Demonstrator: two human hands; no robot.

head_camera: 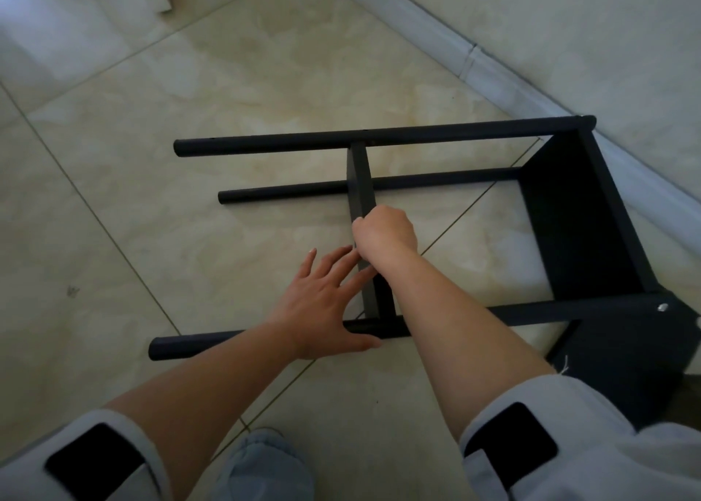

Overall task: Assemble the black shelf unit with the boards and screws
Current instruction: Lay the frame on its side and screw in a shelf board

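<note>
Black shelf unit lying on its side on tiled floor, near floor's right edge by white baseboard. Three round posts visible, running L-R; end board fixed at right ends, silver screw head at its near corner. Middle board standing on edge btwn far and near posts. R hand clenched around middle board's top edge. L hand flat, fingers straight, fingertips touching board's left face, thumb on near post. Light sleeves w/ black patches on both forearms. Knee in pale jeans at bottom.
</note>
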